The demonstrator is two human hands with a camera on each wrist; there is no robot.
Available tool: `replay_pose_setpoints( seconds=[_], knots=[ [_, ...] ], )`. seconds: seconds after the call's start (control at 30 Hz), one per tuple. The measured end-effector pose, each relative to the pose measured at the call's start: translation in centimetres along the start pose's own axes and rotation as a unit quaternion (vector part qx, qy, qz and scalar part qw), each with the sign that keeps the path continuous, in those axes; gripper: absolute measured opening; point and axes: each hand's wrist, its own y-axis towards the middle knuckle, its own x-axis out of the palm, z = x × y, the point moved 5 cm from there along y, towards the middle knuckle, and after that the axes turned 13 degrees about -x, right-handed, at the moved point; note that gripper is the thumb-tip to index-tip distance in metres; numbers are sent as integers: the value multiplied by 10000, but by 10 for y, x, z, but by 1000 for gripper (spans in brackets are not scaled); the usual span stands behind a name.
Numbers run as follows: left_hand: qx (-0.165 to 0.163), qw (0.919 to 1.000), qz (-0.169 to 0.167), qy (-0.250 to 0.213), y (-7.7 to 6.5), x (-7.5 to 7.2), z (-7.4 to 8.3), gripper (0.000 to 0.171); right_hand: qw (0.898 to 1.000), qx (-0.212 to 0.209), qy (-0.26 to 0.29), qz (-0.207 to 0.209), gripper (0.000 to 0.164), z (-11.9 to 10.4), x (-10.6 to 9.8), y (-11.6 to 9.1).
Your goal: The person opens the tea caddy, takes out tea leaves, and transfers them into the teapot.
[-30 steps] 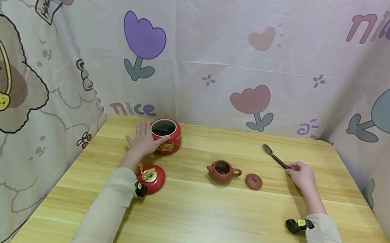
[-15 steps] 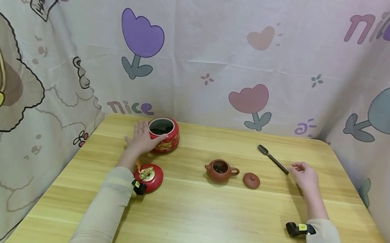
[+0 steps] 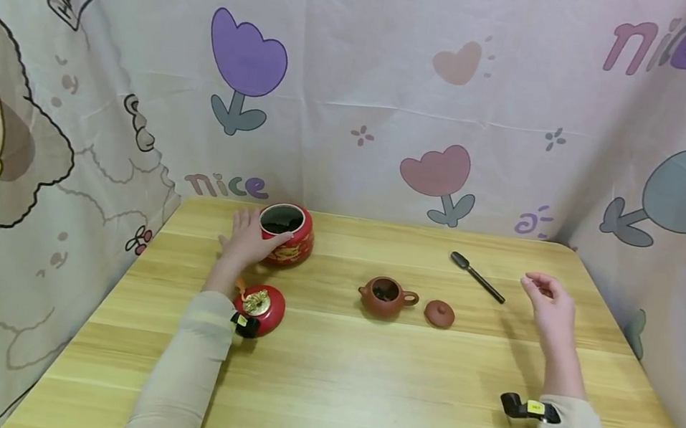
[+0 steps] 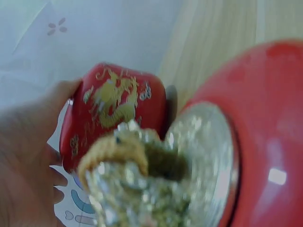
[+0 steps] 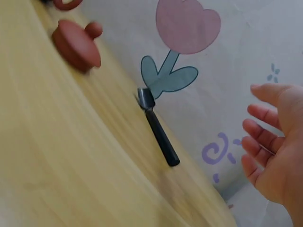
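My left hand [image 3: 248, 239] rests against the side of a red jar [image 3: 288, 244] with a gold dragon, fingers spread straight and thumb along the jar's front. Dark contents show through the jar's mouth. In front of it, by the left wrist, lies the jar's red lid [image 3: 269, 305], its gold knob [image 4: 137, 189] large in the left wrist view. My right hand [image 3: 552, 307] hovers over the table, fingers loosely bent, holding nothing. Left of it a dark tea scoop [image 3: 482, 281] lies on the wood, its handle end toward the hand; the right wrist view shows a gap between them.
A small brown clay teapot [image 3: 381, 300] stands mid-table, uncovered, with dark bits inside. Beside its handle lies the clay teapot lid [image 3: 439, 314]. A printed curtain [image 3: 362, 65] borders the wooden table [image 3: 371, 398] at the back and sides.
The right hand has let go of the tea scoop, leaving it on the table, then risen and drawn back to the right. The left hand stays at the jar.
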Motion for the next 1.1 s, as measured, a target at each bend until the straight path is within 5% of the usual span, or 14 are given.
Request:
replay_pose_setpoints(
  seconds=[0.17, 0.33, 0.63, 0.87, 1.1],
  knots=[
    [29, 9999, 97, -108, -13, -4, 12, 108, 9924, 180, 995, 704, 18, -7, 6, -5],
    [130, 9989, 200, -410, -28, -7, 27, 102, 9614, 266, 2304, 1478, 10, -12, 17, -13],
    [589, 9906, 373, -1178, -67, -8, 60, 91, 9382, -46, 2898, 1890, 8, -21, 44, -30],
    [1058, 9572, 379, -2665, -94, 14, 82, 81, 9398, 65, 2971, 1685, 11, -43, 70, -49],
    [1530, 9381, 747, -3017, -113, 45, 108, 72, 9530, 250, 2633, 1476, 34, -35, 95, -57]
  ],
)
